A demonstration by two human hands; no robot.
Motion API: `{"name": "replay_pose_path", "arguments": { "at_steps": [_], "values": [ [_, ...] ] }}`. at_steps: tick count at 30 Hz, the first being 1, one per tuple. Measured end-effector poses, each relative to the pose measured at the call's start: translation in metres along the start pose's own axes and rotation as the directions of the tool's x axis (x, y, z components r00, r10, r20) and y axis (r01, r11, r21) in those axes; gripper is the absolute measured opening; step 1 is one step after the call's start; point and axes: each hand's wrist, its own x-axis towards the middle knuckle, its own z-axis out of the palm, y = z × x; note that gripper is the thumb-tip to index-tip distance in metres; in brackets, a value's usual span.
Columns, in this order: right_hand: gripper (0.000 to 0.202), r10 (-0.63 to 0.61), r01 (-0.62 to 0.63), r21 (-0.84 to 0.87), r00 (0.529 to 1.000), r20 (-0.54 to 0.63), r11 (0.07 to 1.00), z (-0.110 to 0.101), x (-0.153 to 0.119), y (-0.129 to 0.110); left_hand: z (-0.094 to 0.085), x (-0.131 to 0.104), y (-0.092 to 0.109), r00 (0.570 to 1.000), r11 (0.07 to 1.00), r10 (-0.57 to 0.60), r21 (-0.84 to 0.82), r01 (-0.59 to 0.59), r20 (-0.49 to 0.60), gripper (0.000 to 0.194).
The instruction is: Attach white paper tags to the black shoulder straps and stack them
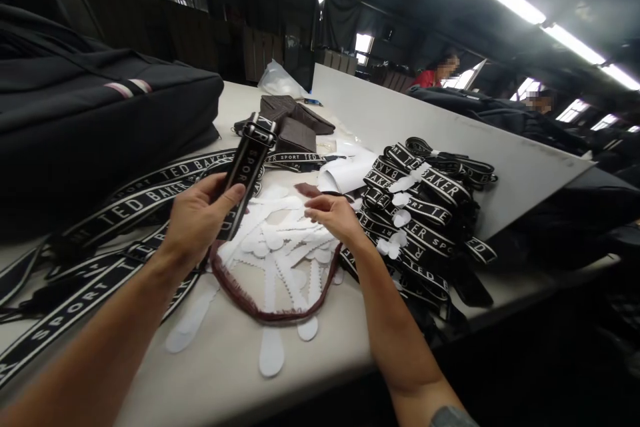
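Observation:
My left hand (200, 213) is closed round a folded black strap (249, 163) with white lettering and a buckle at its upper end. The strap is held tilted over the table's middle. My right hand (333, 213) hovers above a heap of white paper strips (273, 233), thumb and fingers pinched together; what lies between them, if anything, is too small to tell. Around the near side of the strips curves a dark red band (260, 315). Bundled lettered straps (425, 213) are piled right of my right hand.
Long loose straps (125, 217) cross the table (200, 393) at the left, beside a large black bag (100, 120). Behind are brown pieces (295, 133) and a plastic bag (281, 80). A white board (425, 120) slants along the right; a person in red (425, 79) is beyond it.

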Motion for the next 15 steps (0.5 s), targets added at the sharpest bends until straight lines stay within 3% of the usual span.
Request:
{"name": "replay_pose_path", "arguments": {
  "at_steps": [3,5,10,15],
  "values": [
    [0.006,-0.050,0.043,-0.323,0.999,-0.015,0.946,0.006,0.008,0.020,-0.012,0.010,0.001,0.996,0.999,0.037,-0.030,-0.040,-0.087,0.035],
    [0.009,-0.109,0.086,-0.436,0.994,-0.028,0.896,0.017,0.011,0.029,-0.013,0.010,0.001,0.996,0.995,-0.018,-0.098,0.009,-0.087,0.037],
    [0.013,-0.071,0.118,-0.533,0.992,0.109,0.838,0.038,0.015,0.039,-0.004,0.006,0.005,0.977,0.951,-0.214,-0.229,0.206,-0.008,0.042],
    [0.019,-0.032,0.139,-0.616,0.983,0.182,0.775,0.040,0.018,0.041,-0.014,0.003,0.009,0.978,0.941,-0.206,-0.284,0.186,-0.040,0.042]
  ]
}}
